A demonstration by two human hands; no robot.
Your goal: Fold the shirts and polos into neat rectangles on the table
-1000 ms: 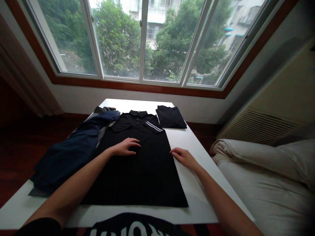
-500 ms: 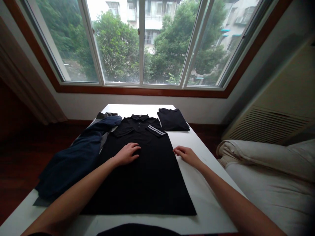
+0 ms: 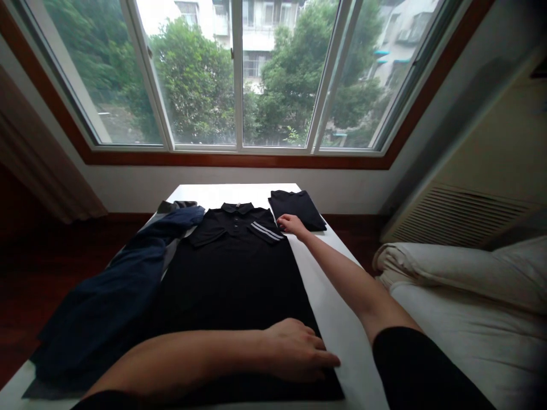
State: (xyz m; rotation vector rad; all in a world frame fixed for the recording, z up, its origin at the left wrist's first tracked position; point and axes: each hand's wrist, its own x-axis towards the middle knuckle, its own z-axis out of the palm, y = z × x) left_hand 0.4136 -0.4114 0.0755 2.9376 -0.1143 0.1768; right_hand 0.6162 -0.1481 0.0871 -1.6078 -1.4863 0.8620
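A black polo shirt (image 3: 231, 285) lies flat on the white table (image 3: 337, 319), its collar toward the window and its sleeves folded inward, the right one with two white stripes. My right hand (image 3: 292, 224) is at the shirt's right shoulder, beside the striped sleeve, its fingertips closed on the shirt's edge. Near the lower right edge of the shirt, my left hand (image 3: 297, 350) rests palm down with the index finger stretched out and the fingers somewhat apart. My left forearm crosses over the lower part of the shirt.
A folded dark garment (image 3: 299, 208) lies at the far right of the table. Rumpled blue and grey clothes (image 3: 111, 290) cover the left side. To the right is cream padded bedding or a cushion (image 3: 461, 273). The window (image 3: 239, 80) stands behind the table.
My right hand has moved forward from the shirt's right side to its shoulder. My left hand has come back and right, from the shirt's middle to its lower right edge. The view has shifted slightly.
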